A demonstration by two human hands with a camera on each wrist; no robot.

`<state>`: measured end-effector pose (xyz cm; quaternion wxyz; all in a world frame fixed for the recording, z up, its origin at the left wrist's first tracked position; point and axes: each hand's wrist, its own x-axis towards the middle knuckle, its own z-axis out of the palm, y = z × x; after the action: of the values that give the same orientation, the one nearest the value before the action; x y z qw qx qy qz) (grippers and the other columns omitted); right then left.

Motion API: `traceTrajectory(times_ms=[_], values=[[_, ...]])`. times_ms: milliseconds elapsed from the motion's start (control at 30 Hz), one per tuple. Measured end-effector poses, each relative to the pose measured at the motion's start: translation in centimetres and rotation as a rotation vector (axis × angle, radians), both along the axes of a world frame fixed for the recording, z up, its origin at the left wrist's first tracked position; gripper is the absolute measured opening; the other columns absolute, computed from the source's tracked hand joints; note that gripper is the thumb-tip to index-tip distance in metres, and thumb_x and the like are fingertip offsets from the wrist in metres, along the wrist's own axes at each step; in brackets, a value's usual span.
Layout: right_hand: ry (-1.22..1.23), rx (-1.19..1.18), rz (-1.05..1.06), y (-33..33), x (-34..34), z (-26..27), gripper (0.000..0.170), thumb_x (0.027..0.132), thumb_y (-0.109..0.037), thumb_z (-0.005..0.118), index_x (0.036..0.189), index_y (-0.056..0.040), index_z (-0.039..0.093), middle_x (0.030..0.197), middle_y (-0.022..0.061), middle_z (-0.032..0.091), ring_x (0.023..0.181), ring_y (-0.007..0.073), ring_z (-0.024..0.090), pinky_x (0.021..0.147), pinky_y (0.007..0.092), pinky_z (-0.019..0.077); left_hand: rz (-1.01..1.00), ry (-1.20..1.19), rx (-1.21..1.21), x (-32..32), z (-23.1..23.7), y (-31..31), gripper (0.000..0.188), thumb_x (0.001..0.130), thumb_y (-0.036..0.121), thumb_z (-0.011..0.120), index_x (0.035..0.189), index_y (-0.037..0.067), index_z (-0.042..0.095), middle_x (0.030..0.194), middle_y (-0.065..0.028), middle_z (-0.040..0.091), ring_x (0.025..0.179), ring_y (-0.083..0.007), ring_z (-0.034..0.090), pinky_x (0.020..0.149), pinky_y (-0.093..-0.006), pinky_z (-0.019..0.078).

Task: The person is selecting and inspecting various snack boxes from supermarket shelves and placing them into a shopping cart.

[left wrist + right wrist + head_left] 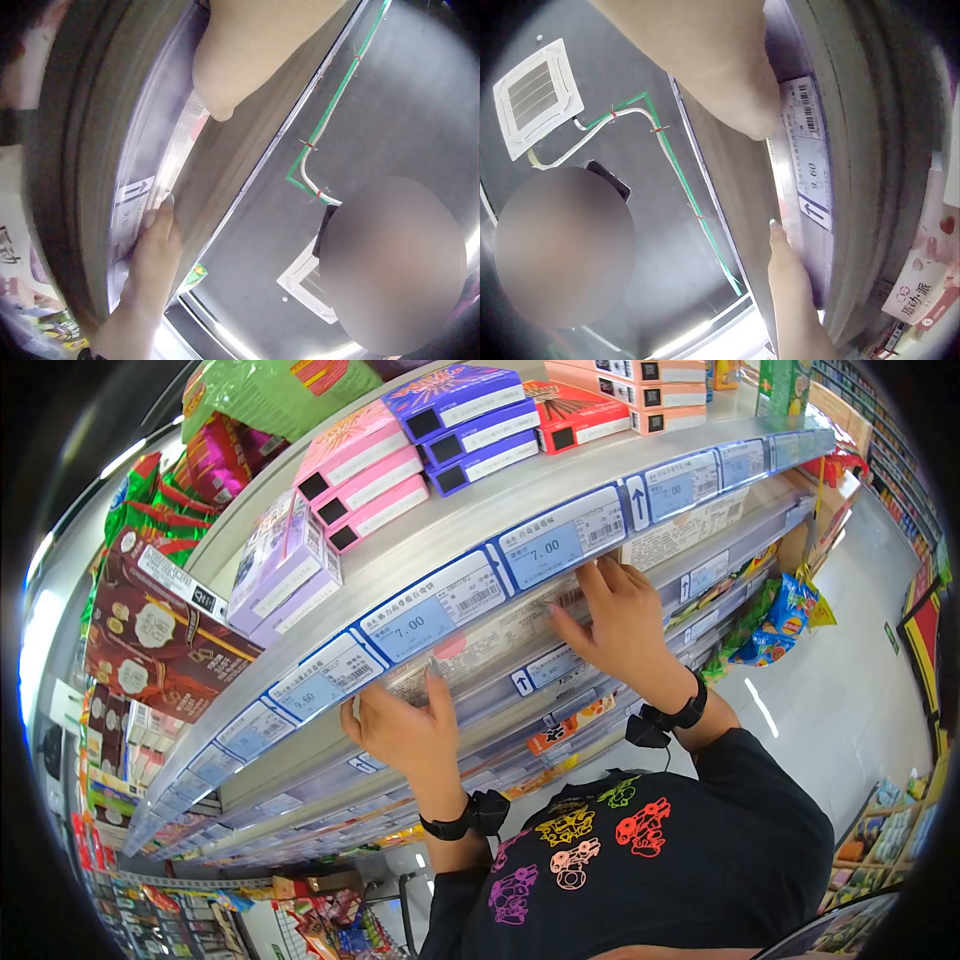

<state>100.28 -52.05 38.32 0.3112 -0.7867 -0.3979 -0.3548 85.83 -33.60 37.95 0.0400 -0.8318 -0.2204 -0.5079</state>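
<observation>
Under the price rail (408,622) of a curved store shelf, pale printed packaging (500,640) with a pink round mark lies on the level below. My left hand (405,730) touches the left part of this packaging, its thumb pointing up and apart from the fingers. Farther right, my right hand (622,622) reaches up to the rail's lower edge, thumb spread toward the packaging. Both hands' fingertips are partly hidden. The left wrist view has the left hand (247,52) close up; the right wrist view has the right hand (712,64) large at the top.
Above the rail stand stacked pink boxes (365,475), blue boxes (470,425), a red box (580,418) and purple boxes (285,565). Brown packages (160,630) are at the left. Lower shelves hold an orange pack (570,725); blue snack bags (785,610) hang at the right.
</observation>
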Motion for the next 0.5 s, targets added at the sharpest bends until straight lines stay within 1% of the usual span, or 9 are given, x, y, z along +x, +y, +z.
traceTrajectory(times_ms=[100,167,267,367,400,467,500], values=[[-0.147,0.076,0.023,0.2,0.6,-0.5,0.058,0.071,-0.032,0.068,0.117,0.0001,0.051,0.082,0.0155,0.057,0.07,0.0302,0.057,0.064,0.0366,0.046,-0.018,-0.023,-0.023,0.1,-0.2,0.3,0.06,0.068,0.035,0.064,0.11,-0.006,0.048,0.093,-0.0214,0.061,0.085,-0.035,0.058,0.091,-0.0452,0.0359],[-0.072,0.091,0.045,-0.1,0.1,0.1,0.057,0.071,-0.032,0.068,0.116,0.0,0.052,0.085,0.0159,0.058,0.072,0.0308,0.058,0.065,0.0376,0.0465,-0.032,-0.024,-0.022,-0.1,-0.5,0.5,0.064,0.066,0.035,0.066,0.111,-0.006,0.048,0.096,-0.0219,0.06,0.085,-0.036,0.057,0.091,-0.0451,0.036],[0.036,0.151,0.13,-0.3,-0.2,0.3,0.056,0.07,-0.028,0.069,0.115,0.0002,0.051,0.09,0.0168,0.06,0.076,0.033,0.059,0.067,0.039,0.0475,-0.093,-0.135,-0.097,-0.5,-0.3,0.3,0.073,0.062,0.033,0.071,0.117,-0.007,0.044,0.105,-0.024,0.056,0.094,-0.0381,0.053,0.091,-0.0456,0.0354],[0.169,0.226,0.253,-0.7,-1.0,1.1,0.058,0.07,-0.02,0.068,0.119,0.0009,0.047,0.099,0.0195,0.06,0.084,0.0359,0.06,0.071,0.0393,0.0485,-0.196,-0.283,-0.188,-0.8,0.0,0.1,0.081,0.061,0.027,0.072,0.125,-0.008,0.038,0.116,-0.0244,0.049,0.103,-0.0388,0.048,0.091,-0.0448,0.0342],[0.216,0.25,0.293,-0.8,-1.2,1.4,0.059,0.069,-0.017,0.068,0.12,0.0012,0.045,0.102,0.0206,0.06,0.087,0.0369,0.06,0.073,0.0392,0.0489,-0.265,-0.336,-0.222,-0.8,-0.2,0.2,0.081,0.061,0.024,0.072,0.127,-0.007,0.035,0.117,-0.0239,0.048,0.106,-0.0381,0.046,0.093,-0.0444,0.0332],[0.221,0.34,0.36,-0.6,-1.4,1.5,0.061,0.07,-0.012,0.066,0.124,0.002,0.042,0.108,0.0222,0.058,0.091,0.0354,0.06,0.077,0.037,0.0484,-0.404,-0.447,-0.284,-0.8,-0.5,0.5,0.083,0.062,0.019,0.07,0.13,-0.007,0.03,0.121,-0.023,0.045,0.112,-0.0366,0.044,0.096,-0.0435,0.0313],[0.223,0.385,0.392,-0.6,-1.5,1.6,0.062,0.07,-0.01,0.065,0.126,0.0025,0.04,0.11,0.0229,0.057,0.094,0.0347,0.06,0.079,0.0358,0.0481,-0.41,-0.455,-0.3,-0.9,-0.4,0.3,0.083,0.063,0.017,0.069,0.131,-0.007,0.029,0.121,-0.0221,0.045,0.113,-0.035,0.043,0.097,-0.0425,0.0307]])
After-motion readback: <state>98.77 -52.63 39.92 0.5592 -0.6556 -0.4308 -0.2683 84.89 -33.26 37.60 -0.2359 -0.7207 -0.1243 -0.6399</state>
